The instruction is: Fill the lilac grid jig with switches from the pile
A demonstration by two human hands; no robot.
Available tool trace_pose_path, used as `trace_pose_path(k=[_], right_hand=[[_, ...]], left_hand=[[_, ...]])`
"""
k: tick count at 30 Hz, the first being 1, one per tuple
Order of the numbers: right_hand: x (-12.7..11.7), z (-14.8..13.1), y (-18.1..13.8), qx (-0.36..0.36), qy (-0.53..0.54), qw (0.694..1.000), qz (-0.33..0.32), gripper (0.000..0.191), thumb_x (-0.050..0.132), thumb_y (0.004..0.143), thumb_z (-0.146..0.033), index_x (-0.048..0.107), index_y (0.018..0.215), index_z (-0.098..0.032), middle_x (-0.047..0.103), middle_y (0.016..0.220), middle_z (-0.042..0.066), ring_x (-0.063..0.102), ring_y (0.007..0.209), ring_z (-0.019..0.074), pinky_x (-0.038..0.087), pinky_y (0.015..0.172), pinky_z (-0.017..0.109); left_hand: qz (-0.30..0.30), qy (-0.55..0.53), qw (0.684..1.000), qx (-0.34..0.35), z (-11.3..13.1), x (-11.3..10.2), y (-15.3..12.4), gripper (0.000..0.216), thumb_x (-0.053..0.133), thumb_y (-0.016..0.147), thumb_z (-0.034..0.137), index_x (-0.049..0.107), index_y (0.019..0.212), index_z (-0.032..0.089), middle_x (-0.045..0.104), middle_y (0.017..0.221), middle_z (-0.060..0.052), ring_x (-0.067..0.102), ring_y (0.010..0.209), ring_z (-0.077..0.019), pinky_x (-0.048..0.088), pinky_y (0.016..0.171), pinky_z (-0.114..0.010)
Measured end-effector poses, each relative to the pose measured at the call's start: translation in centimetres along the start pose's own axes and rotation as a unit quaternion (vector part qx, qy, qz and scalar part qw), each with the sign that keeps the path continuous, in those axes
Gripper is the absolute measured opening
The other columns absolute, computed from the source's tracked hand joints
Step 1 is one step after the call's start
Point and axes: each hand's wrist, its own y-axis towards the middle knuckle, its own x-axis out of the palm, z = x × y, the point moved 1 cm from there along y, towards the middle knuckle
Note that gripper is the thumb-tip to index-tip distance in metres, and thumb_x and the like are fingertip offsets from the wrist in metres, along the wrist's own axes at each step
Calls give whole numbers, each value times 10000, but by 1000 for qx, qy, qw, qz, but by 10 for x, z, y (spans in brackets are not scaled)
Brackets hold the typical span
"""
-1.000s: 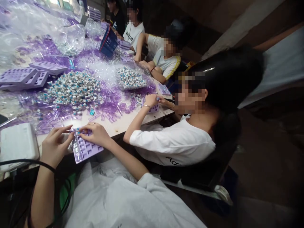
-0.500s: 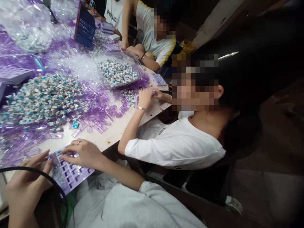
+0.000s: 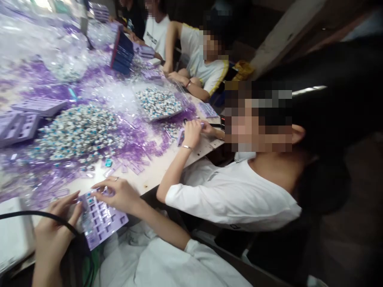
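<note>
A lilac tray (image 3: 103,221) with rows of square compartments is tilted at the table's near edge, above my lap. Small pieces fill the compartments along its left side, while many others show bare hollows. My left hand (image 3: 55,229) is closed on the tray's left edge, thumb and fingers at its upper corner. Over the tray's top edge, my right hand (image 3: 124,195) has thumb and forefinger drawn together. Blue specks show at those fingertips, but what they pinch is too small to make out. A heap of white-and-blue small pieces (image 3: 79,131) lies beyond my hands.
Purple clear strips (image 3: 136,165) are scattered around the heap. Stacked lilac trays (image 3: 20,123) stand at left, above a white box (image 3: 14,235). A black cable (image 3: 38,215) crosses before my left hand. A co-worker in a white shirt (image 3: 227,191) sits close at right, handling a tray.
The whole view has shifted, so the table, tray and hands appear farther right and slightly lower. The white box has come into view at left. Both hands stay at the tray.
</note>
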Motion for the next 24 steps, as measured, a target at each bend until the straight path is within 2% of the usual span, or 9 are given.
trace_pose_path(k=[3, 6, 8, 10, 12, 15, 18, 21, 24], right_hand=[[-26, -31, 38, 6, 5, 996, 91, 199, 576, 959, -354, 736, 954, -235, 719, 917, 0, 615, 750, 111, 483, 719, 214], [-49, -57, 104, -21, -43, 989, 142, 312, 467, 1000, -423, 723, 928, -260, 721, 978, -20, 645, 856, 138, 502, 769, 237], [-58, -57, 153, 2, -110, 983, 150, 335, 432, 1011, -437, 713, 956, -263, 724, 999, -15, 654, 881, 160, 510, 787, 259], [-65, -39, 195, 81, -232, 963, 107, 313, 442, 999, -435, 705, 1029, -268, 720, 1047, -1, 655, 925, 198, 521, 826, 305], [-71, -12, 223, 113, -275, 951, 81, 235, 521, 947, -283, 710, 1049, -188, 717, 1069, 77, 650, 973, 246, 521, 867, 355], [-83, 30, 243, 130, -411, 901, 44, 350, 423, 936, -63, 647, 1197, -129, 622, 1277, 155, 558, 1189, 244, 497, 949, 332], [-93, 57, 252, 154, -505, 848, 41, 427, 352, 960, -23, 551, 1329, -105, 525, 1382, 209, 469, 1300, 254, 473, 1003, 357], [-98, 70, 259, 181, -514, 837, 46, 440, 328, 967, -15, 520, 1357, -82, 508, 1376, 248, 505, 1268, 272, 466, 1002, 386], [-100, 80, 263, 165, -512, 842, 49, 458, 278, 971, 2, 548, 1327, -93, 539, 1336, 234, 569, 1209, 261, 472, 961, 355]], left_hand=[[30, -24, 999, 1, 12, 5, -4, 361, 543, 907, 523, 646, 1173, 303, 660, 1050, 4, 673, 1028, -304, 542, 820, -553], [24, -31, 999, 18, 12, 5, -4, 360, 525, 928, 518, 646, 1169, 279, 639, 1056, 2, 672, 985, -249, 528, 824, -501], [22, -34, 999, 16, 10, 3, -4, 347, 554, 922, 499, 658, 1154, 264, 648, 1056, -7, 681, 932, -219, 544, 800, -441], [17, -38, 999, 12, 8, 2, -4, 335, 588, 908, 473, 673, 1142, 249, 659, 1051, -22, 684, 906, -202, 554, 796, -382], [14, -48, 999, 9, 6, 1, -4, 334, 598, 903, 456, 678, 1142, 238, 662, 1058, -38, 681, 920, -200, 551, 815, -343], [15, -61, 998, 9, 5, 2, -4, 335, 590, 906, 454, 677, 1144, 235, 655, 1064, -47, 673, 933, -200, 538, 835, -323], [14, -70, 997, 13, 6, 2, -5, 319, 595, 901, 454, 681, 1130, 249, 652, 1048, -44, 667, 925, -203, 530, 825, -320], [16, -77, 997, 9, 8, 2, -5, 301, 599, 900, 439, 684, 1121, 253, 653, 1027, -40, 665, 908, -203, 527, 813, -323], [16, -78, 997, -1, 9, 2, -5, 306, 610, 898, 425, 684, 1132, 243, 650, 1025, -40, 659, 891, -196, 526, 806, -321]])
